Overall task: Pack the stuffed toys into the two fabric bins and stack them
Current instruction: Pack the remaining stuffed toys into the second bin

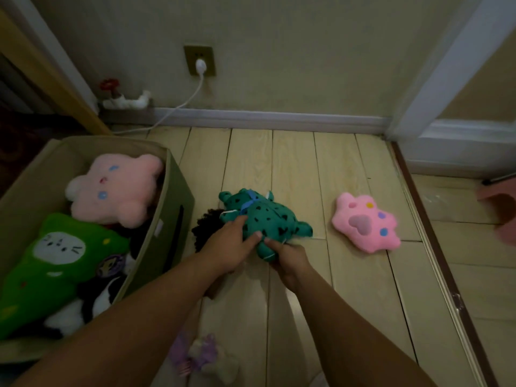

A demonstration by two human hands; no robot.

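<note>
A teal stuffed toy with black spots (265, 216) lies on the wooden floor in the middle. My left hand (226, 247) grips its left side and my right hand (287, 261) grips its lower end. A dark curly-haired toy (208, 227) lies partly under my left hand. A pink paw-shaped plush (365, 222) rests on the floor to the right. The beige fabric bin (170, 219) stands at the left, holding a pale pink plush (117, 188), a green plush (55, 261) and a black-and-white toy (92, 300). A purple and white toy (203, 356) lies near the bottom edge.
A wall with a socket and white cable (181, 107) runs along the back. A white door frame (446, 79) and floor threshold strip (435, 247) bound the right side. A pink object (499, 208) sits at the far right edge. A wooden furniture edge (50, 79) is behind the bin.
</note>
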